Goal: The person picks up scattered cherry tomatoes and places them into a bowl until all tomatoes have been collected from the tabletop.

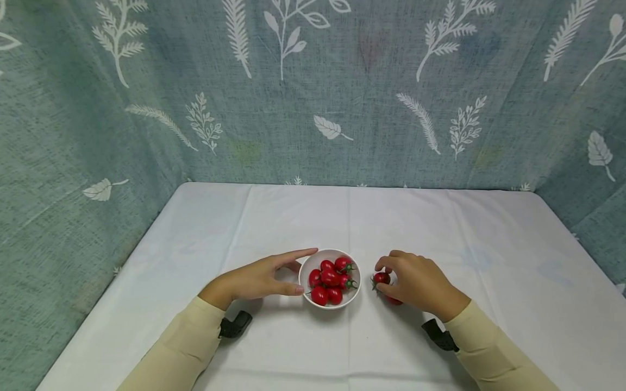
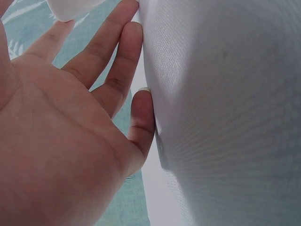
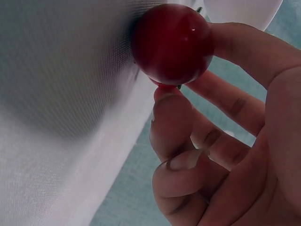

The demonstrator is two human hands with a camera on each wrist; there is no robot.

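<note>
— Two things covered the room, then?
— Yes: a white cloth over the bench (image 1: 440, 228), and a teal leaf-print curtain (image 1: 342, 98) behind and to both sides.
— And the tomato?
— Small, glossy, deep red. The right hand (image 1: 423, 282) had its grip closed on the cherry tomato (image 1: 381, 278), pinching it low over the cloth just right of the white bowl (image 1: 306, 270) of tomatoes.
— The left hand (image 1: 259, 279)?
— Open grip, fingers straight beside the bowl.
— Anything only one view showed?
— The right wrist view showed the tomato's shine; the head view alone showed a second tomato (image 1: 394, 300) under that hand.
</note>
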